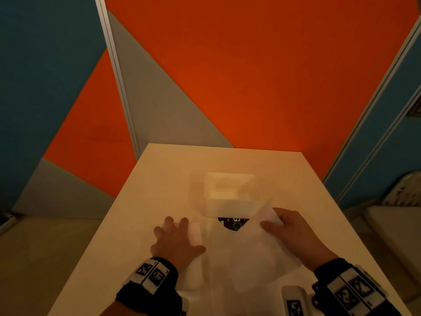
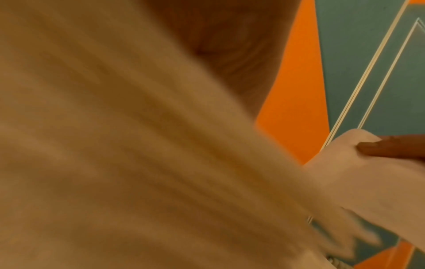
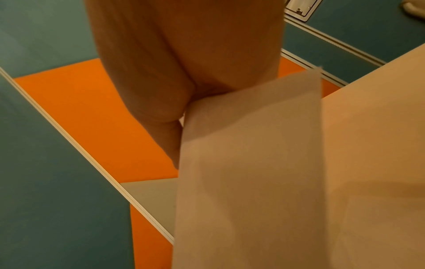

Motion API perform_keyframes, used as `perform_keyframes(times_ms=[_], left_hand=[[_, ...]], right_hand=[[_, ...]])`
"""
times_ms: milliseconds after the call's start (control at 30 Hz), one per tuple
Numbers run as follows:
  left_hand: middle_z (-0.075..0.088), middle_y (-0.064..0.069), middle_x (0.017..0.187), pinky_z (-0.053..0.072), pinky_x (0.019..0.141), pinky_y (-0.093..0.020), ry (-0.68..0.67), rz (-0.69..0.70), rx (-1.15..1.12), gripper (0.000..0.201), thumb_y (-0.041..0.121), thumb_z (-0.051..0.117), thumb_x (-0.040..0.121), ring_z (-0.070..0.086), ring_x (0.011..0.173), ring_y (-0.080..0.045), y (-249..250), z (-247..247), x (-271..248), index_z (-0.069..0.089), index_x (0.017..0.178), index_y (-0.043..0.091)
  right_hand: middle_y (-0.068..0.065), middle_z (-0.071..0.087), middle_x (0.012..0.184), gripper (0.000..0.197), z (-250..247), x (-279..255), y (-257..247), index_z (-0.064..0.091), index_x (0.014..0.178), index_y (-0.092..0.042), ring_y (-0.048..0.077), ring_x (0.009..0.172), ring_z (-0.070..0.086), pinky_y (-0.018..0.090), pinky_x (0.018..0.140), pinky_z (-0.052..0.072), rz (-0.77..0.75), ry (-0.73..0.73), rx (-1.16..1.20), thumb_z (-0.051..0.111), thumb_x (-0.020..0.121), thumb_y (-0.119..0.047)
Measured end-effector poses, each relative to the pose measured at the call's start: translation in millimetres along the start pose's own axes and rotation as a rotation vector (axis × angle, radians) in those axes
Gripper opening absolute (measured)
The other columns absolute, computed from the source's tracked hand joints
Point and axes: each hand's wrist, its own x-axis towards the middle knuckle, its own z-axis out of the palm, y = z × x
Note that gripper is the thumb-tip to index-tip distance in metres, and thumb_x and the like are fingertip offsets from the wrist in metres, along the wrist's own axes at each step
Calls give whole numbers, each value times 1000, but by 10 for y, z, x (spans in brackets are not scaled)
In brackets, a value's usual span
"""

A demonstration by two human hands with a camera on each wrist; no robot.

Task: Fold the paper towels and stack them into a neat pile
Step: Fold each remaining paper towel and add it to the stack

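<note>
A white paper towel lies spread on the white table in front of me. My left hand lies flat on its left side, fingers spread, pressing it down. My right hand pinches the towel's right corner between thumb and fingers and lifts it off the table. In the right wrist view the lifted sheet hangs from the palm. In the left wrist view blurred towel fills the picture, and a right-hand finger presses on the raised corner.
A white open box holding more towels stands just behind the sheet. A dark printed card shows between box and sheet. Orange, grey and blue wall panels rise behind the table. A pale seat is at the right.
</note>
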Motion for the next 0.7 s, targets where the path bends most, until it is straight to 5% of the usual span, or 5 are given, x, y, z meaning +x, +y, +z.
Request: perform_keyframes(times_ms=[233, 333, 467, 567, 700], left_hand=[[9, -3, 156, 15, 113, -55, 96, 40, 57, 90, 86, 24, 73, -2, 144, -34, 143, -102, -96, 18, 146, 34], [55, -1, 131, 30, 106, -31, 176, 193, -312, 83, 85, 20, 75, 38, 129, -21, 266, -300, -206, 58, 122, 27], [72, -9, 101, 44, 99, -40, -298, 134, -955, 96, 88, 34, 65, 64, 99, -28, 408, -591, -337, 72, 103, 9], [68, -17, 111, 43, 100, -44, -528, 178, -1308, 84, 71, 45, 67, 61, 103, -33, 442, -705, -423, 67, 114, 5], [68, -14, 114, 55, 86, -39, -494, 306, -1471, 33, 23, 70, 81, 67, 102, -29, 525, -727, -469, 69, 110, 8]], right_hand=[[4, 71, 79, 9, -59, -1, -167, 69, 84, -9, 5, 63, 66, 14, 55, 49, -27, 26, 79, 63, 89, -8], [8, 74, 85, 10, -90, -26, -361, 71, 94, -7, 19, 74, 70, 28, 64, 58, -71, 25, 211, 62, 89, -8], [7, 74, 94, 16, -105, -62, -570, 70, 101, -12, 25, 84, 70, 37, 71, 59, -137, 13, 405, 60, 89, -9], [6, 74, 100, 21, -78, -74, -616, 68, 106, -14, 25, 89, 70, 38, 74, 59, -149, -12, 555, 58, 88, -10], [8, 73, 106, 25, 3, -108, -535, 68, 110, -14, 27, 94, 70, 38, 75, 59, -124, -28, 631, 57, 87, -9]])
